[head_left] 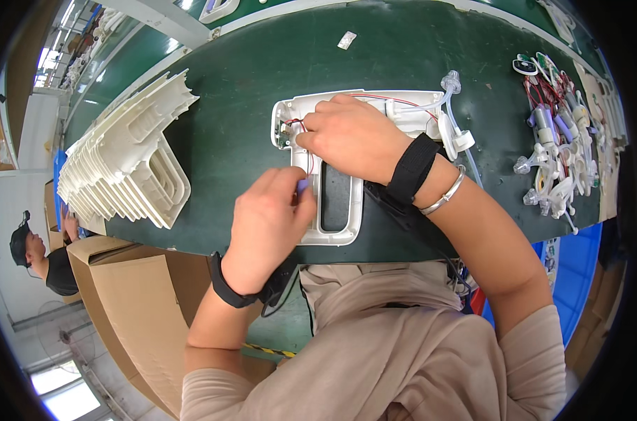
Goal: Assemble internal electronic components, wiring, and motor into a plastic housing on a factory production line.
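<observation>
A white plastic housing half [357, 210] with a looped handle lies on the green table, its hollow side up. My left hand [271, 214] is closed at the handle's left side, pinching a small purple part [302, 186] that shows between thumb and fingers. Over the housing's upper left end, my right hand [353, 137] has its fingers curled at the red and black wires [295, 123]; what they grip is hidden. A small green circuit board [282, 133] sits at that end. Clear tubing [450, 112] with a clear fitting and a white round piece [457, 139] hangs at the right end.
At left stands a nested row of similar white housing halves [125, 158]. A heap of wired parts with purple cylinders [553, 133] lies at right. Cardboard boxes [132, 288] stand below the table's left edge, a blue bin [578, 281] at lower right. Another person [52, 263] is far left.
</observation>
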The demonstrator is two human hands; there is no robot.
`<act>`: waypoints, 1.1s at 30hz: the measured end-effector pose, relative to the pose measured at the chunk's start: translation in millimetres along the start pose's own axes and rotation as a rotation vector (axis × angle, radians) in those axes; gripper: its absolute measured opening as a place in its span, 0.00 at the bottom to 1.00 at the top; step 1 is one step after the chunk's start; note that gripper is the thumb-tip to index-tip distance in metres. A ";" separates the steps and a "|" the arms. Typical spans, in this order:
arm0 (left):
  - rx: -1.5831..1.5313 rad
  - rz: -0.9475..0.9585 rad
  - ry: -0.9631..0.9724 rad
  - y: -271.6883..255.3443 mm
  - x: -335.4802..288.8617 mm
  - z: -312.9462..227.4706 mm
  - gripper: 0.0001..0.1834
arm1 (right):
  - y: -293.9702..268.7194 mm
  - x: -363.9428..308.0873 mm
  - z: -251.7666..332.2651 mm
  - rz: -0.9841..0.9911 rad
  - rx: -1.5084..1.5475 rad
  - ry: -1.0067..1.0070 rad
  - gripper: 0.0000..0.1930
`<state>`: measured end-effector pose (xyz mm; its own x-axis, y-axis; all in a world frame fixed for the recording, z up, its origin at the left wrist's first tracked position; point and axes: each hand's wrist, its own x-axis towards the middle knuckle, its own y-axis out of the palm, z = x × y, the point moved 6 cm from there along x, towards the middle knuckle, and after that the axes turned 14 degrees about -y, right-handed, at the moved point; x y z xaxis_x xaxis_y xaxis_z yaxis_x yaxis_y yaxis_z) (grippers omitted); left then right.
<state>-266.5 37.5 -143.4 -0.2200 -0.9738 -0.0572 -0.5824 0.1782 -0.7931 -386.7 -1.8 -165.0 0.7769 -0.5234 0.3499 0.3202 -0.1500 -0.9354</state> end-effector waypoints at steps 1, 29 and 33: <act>0.179 -0.044 0.079 0.3 -2.0 -11.3 0.06 | -1.4 0.2 -1.0 -0.053 -0.004 -0.027 0.05; 0.455 -0.116 0.219 16.9 -8.0 -3.0 0.19 | -2.4 15.0 -8.7 0.363 0.169 0.017 0.06; 0.422 -0.058 0.213 17.9 -2.8 -6.4 0.17 | -6.5 8.2 -3.9 0.212 0.104 -0.052 0.06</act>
<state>-281.3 44.3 -153.6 -0.3776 -0.9221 0.0849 -0.2393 0.0086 -0.9709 -384.5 -8.4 -156.2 0.8588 -0.4896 0.1506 0.1988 0.0477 -0.9789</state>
